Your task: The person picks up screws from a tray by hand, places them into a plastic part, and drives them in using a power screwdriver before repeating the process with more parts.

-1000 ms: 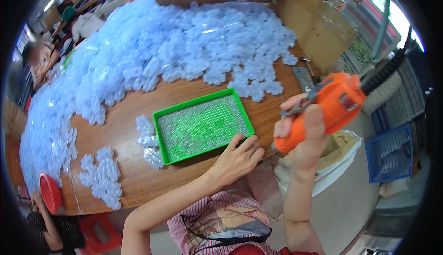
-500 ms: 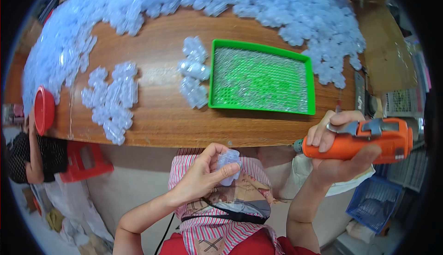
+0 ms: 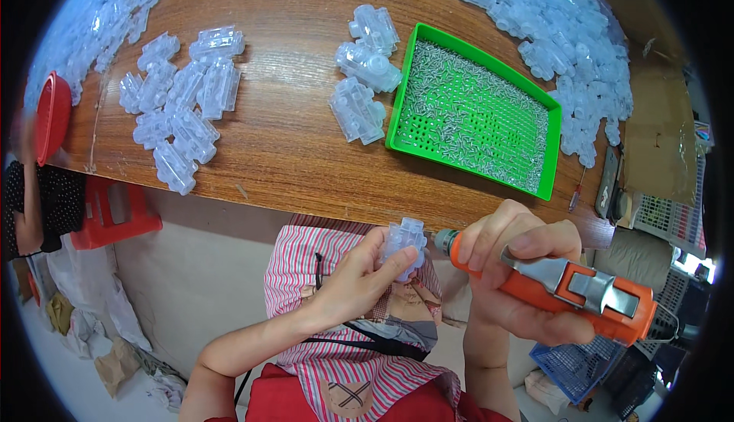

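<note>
My left hand (image 3: 363, 273) pinches a translucent bluish plastic housing (image 3: 404, 245) between thumb and fingers, over my lap near the table's front edge. Wrapped round an orange electric screwdriver (image 3: 535, 288) with a metal lever is my right hand (image 3: 516, 261). The screwdriver's dark nose points left at the housing, close beside it; I cannot tell whether a bit touches it. On the table, a green perforated tray (image 3: 470, 176) holds many small silvery screws (image 3: 489, 116). Left of it lie several matching housings (image 3: 357, 108), and a larger group (image 3: 183, 89) sits farther left.
Large heaps of similar housings (image 3: 573, 55) cover the far and side parts of the wooden table (image 3: 283, 131). A small screwdriver (image 3: 576, 196) lies right of the tray. At left, another person's arm (image 3: 29, 200) is beside a red bowl (image 3: 53, 116) and red stool (image 3: 115, 212).
My right hand has brought the electric screwdriver left and closer to the housing. My left hand has shifted slightly right with the housing. The view has tilted, moving the table items in the picture.
</note>
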`<move>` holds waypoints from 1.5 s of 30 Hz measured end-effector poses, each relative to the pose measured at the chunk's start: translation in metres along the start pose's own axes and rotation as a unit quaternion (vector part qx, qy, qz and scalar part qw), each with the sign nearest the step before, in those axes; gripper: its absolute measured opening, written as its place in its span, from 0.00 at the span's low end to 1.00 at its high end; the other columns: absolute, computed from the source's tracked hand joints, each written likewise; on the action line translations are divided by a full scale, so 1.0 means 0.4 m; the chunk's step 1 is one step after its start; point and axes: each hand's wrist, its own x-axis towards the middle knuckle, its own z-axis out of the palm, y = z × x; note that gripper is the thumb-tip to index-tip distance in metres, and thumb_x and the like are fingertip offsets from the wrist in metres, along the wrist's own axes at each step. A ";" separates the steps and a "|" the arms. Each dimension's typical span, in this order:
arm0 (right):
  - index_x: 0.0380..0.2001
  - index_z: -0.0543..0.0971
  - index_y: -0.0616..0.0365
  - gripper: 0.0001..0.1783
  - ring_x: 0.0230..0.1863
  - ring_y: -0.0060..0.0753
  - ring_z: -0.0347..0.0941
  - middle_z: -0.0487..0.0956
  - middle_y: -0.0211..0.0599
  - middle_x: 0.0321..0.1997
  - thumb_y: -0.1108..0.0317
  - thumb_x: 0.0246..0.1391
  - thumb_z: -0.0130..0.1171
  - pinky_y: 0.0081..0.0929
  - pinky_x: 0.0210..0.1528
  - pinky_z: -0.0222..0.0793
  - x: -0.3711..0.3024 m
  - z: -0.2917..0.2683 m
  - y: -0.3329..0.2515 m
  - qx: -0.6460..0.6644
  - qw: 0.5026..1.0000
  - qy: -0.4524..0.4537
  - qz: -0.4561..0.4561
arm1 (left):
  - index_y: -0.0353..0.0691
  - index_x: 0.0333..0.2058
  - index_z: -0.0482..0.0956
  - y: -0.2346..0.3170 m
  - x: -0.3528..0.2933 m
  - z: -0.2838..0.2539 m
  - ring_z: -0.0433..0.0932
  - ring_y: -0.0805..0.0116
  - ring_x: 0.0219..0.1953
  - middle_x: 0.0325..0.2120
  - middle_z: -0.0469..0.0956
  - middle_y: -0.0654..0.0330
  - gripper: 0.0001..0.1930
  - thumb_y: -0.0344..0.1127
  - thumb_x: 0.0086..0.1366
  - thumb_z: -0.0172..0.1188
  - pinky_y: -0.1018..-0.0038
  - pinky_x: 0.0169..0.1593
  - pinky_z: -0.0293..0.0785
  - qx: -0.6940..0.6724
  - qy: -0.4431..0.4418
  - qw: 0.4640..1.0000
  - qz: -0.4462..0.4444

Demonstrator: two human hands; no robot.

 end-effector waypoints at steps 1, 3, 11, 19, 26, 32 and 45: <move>0.39 0.73 0.65 0.46 0.25 0.30 0.65 0.72 0.36 0.22 0.28 0.34 0.63 0.29 0.28 0.65 0.000 -0.001 0.003 0.002 1.000 -0.012 0.006 | 0.34 0.52 0.64 0.002 -0.004 -0.004 0.74 0.79 0.38 0.38 0.74 0.63 0.17 0.38 0.70 0.50 0.80 0.42 0.72 0.060 0.007 0.998 0.002; 0.38 0.73 0.64 0.44 0.26 0.30 0.66 0.72 0.35 0.22 0.30 0.35 0.65 0.30 0.29 0.65 0.003 -0.004 0.007 -0.044 0.999 -0.026 0.004 | 0.35 0.51 0.64 0.007 -0.009 -0.001 0.75 0.78 0.39 0.38 0.74 0.63 0.16 0.38 0.71 0.48 0.79 0.44 0.73 0.119 0.012 0.993 0.004; 0.31 0.69 0.60 0.46 0.20 0.30 0.66 0.69 0.32 0.16 0.20 0.37 0.51 0.29 0.21 0.69 -0.002 0.016 0.034 -0.173 0.985 0.016 -0.004 | 0.34 0.44 0.61 0.020 -0.007 0.009 0.73 0.76 0.23 0.25 0.73 0.60 0.16 0.41 0.69 0.51 0.76 0.27 0.70 0.164 0.033 0.986 -0.011; 0.30 0.70 0.61 0.46 0.21 0.30 0.66 0.70 0.34 0.17 0.22 0.33 0.58 0.28 0.23 0.67 0.001 0.014 0.047 -0.147 0.988 -0.046 -0.006 | 0.33 0.41 0.59 0.019 -0.009 0.025 0.76 0.66 0.29 0.26 0.74 0.53 0.15 0.39 0.69 0.51 0.69 0.33 0.72 0.206 0.066 0.975 0.052; 0.33 0.71 0.63 0.47 0.23 0.29 0.66 0.71 0.34 0.20 0.25 0.33 0.61 0.26 0.24 0.64 -0.006 0.034 0.068 -0.160 0.985 -0.061 -0.001 | 0.32 0.44 0.61 -0.018 -0.014 0.004 0.77 0.62 0.33 0.32 0.75 0.49 0.16 0.39 0.70 0.50 0.67 0.37 0.72 0.247 0.092 0.957 0.124; 0.35 0.70 0.64 0.37 0.22 0.28 0.65 0.70 0.34 0.20 0.36 0.42 0.60 0.26 0.22 0.65 0.014 0.031 0.014 -0.090 0.996 0.015 -0.011 | 0.32 0.47 0.66 -0.021 -0.008 0.033 0.72 0.64 0.41 0.39 0.71 0.51 0.19 0.44 0.68 0.53 0.70 0.43 0.70 0.208 0.083 0.966 0.127; 0.34 0.68 0.62 0.45 0.22 0.29 0.64 0.69 0.33 0.18 0.23 0.42 0.53 0.28 0.20 0.65 0.015 0.023 -0.044 -0.082 0.997 -0.010 -0.002 | 0.36 0.46 0.66 -0.002 -0.020 0.028 0.76 0.76 0.43 0.41 0.77 0.60 0.13 0.33 0.67 0.56 0.77 0.49 0.73 -0.112 0.089 0.989 0.027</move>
